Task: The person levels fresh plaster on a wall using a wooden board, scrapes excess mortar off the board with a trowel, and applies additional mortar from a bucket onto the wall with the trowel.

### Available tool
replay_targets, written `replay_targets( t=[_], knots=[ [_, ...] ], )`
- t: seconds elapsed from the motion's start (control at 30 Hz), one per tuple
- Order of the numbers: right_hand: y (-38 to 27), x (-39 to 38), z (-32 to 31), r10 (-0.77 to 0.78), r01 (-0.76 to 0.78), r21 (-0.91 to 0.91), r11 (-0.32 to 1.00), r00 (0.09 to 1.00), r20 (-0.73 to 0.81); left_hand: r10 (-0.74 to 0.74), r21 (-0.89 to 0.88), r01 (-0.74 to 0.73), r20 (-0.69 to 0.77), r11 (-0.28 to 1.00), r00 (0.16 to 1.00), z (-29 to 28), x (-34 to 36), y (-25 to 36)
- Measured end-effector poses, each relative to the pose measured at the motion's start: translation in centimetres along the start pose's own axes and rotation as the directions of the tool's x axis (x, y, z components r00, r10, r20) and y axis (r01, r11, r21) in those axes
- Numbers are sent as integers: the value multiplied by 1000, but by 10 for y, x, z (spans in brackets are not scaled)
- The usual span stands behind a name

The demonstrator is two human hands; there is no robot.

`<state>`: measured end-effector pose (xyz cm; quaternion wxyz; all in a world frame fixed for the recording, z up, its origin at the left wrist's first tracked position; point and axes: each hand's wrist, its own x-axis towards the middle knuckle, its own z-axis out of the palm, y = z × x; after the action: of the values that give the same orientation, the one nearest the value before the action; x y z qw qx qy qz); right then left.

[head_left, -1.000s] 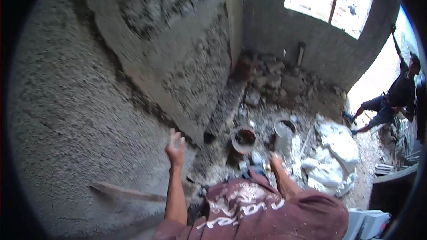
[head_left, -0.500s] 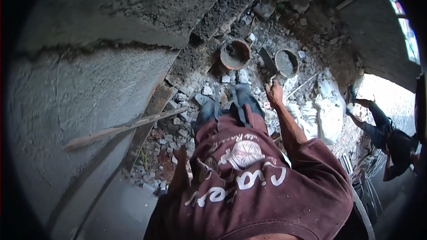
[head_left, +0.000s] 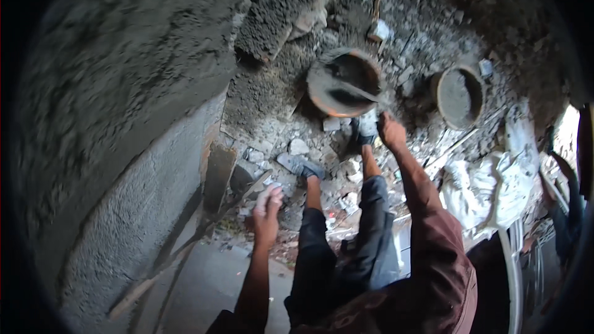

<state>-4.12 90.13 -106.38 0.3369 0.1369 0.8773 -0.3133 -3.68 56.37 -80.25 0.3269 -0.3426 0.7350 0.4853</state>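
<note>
Trowel [head_left: 359,91] in R hand [head_left: 391,132] (fingers closed round it), blade across mouth of bucket [head_left: 321,98]; L hand [head_left: 266,215] nr wood strip [head_left: 147,284], fingers part-open, empty.

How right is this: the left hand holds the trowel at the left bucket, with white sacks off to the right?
One thing is wrong: the right hand, not the left hand, holds the trowel, as the head view shows. The left bucket and white sacks are as you say.

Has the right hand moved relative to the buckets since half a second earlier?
Yes: leftward. The right hand is now nearer the left bucket and farther from the right bucket.
</note>
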Motion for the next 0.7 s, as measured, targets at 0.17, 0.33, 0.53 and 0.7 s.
replay_targets(
  t=[0.17,0.33,0.53,0.7],
  knots=[
    [-28,-21,41,-105,98,327,940,994,5,-77,50,74,52,996,996,-9,0,-61],
    [-27,21,5,99,49,499,865,959,-265,-367,19,367,51,930,929,-8,1,-142],
    [-24,122,-70,-511,509,-59,859,860,-10,-423,-119,440,148,890,894,9,12,-140],
    [-43,127,-81,-283,279,-84,957,958,-40,-350,-206,366,113,907,930,14,22,-131]
  ],
)
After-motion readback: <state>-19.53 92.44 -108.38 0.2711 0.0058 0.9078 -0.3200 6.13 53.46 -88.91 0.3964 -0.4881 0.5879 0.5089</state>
